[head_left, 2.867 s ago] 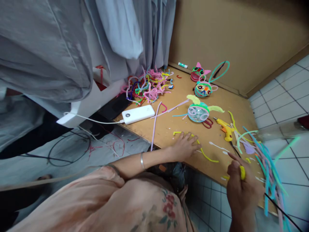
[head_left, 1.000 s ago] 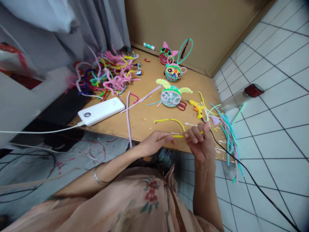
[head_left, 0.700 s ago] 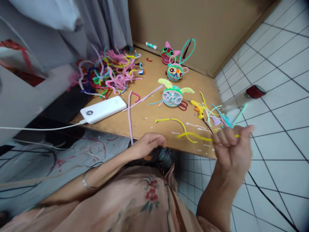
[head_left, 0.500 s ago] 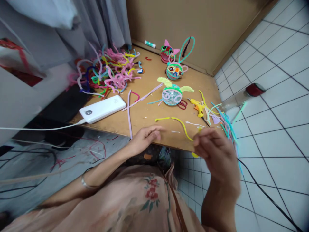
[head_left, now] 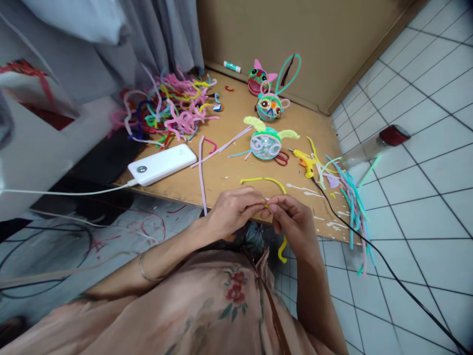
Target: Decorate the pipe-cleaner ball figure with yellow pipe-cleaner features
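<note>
A home craft corner, as I see it: low wooden counter (head_left: 229, 172) on tiled floor (head_left: 424, 197), heaped pipe cleaners (head_left: 170, 108), glue gun (head_left: 305, 160), finished toy figures (head_left: 268, 106), curtain (head_left: 155, 34).

Bench (head_left: 229, 172) set in a corner, wall behind. Far left on it: heap of pipe cleaners (head_left: 168, 111); power bank (head_left: 161, 164) in front of the heap. Three figures (head_left: 266, 106) in a row running from the back wall toward mid-bench. Glue gun (head_left: 305, 160) right of the nearest figure; loose bundle of stems (head_left: 351, 197) overhanging the right edge. Both hands (head_left: 266, 214) meet at the near edge.
</note>
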Motion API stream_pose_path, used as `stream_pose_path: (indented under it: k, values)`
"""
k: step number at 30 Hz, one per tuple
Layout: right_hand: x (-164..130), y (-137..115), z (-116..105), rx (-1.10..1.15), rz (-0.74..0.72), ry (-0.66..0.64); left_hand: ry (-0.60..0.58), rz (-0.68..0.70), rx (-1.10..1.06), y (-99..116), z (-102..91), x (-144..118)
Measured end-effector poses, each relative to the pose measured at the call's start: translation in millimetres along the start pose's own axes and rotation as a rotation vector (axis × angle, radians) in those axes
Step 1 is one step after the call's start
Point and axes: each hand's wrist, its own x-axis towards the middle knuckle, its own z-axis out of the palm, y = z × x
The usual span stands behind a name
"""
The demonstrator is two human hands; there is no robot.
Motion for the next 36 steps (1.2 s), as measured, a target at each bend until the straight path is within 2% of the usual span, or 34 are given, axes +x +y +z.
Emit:
stream_pose_path:
  k: [4, 7, 9, 12, 16, 20, 24, 27, 31, 36]
  values:
    - [1.3, 3.8, 2.1, -0.108, -0.072, 0.055, 0.056, -0.004, 0.122, -0.8, 1.4, -0.9]
    - [-0.1, 5.9, 4.3, -0.282, -0.151, 0.167, 0.154, -0.094, 0.137, 1.1, 0.1, -0.4]
    - [-1.2, 6.1, 5.6, -0.361, -0.178, 0.235, 0.184, -0.21, 0.065, 1.4, -0.4, 0.3]
    - [-1.7, 5.0, 4.0, -0.393, -0.186, 0.272, 0.16, -0.377, -0.11, -2.7, -3.7, 1.1]
    - [0.1, 2.0, -5.1, -0.309, -0.135, 0.304, 0.251, -0.461, -0.148, -10.5, -17.6, 0.2]
    - [4.3, -1.3, -9.9, -0.258, -0.078, 0.261, 0.234, -0.343, -0.001, -4.4, -27.0, -1.1]
    - [9.1, -2.1, -5.4, -0.296, -0.09, 0.251, 0.186, -0.116, 0.215, 4.4, -20.4, -0.4]
    - [11.3, -1.8, -1.7, -0.309, -0.111, 0.24, 0.119, -0.011, 0.358, 0.9, -13.3, 1.0]
    - [12.6, -2.3, 1.1, -0.306, -0.119, 0.215, 0.074, 0.038, 0.478, -7.8, -8.4, 1.7]
    - [13.4, -2.6, 3.2, -0.308, -0.113, 0.193, 0.081, 0.009, 0.479, -11.6, -4.3, 1.9]
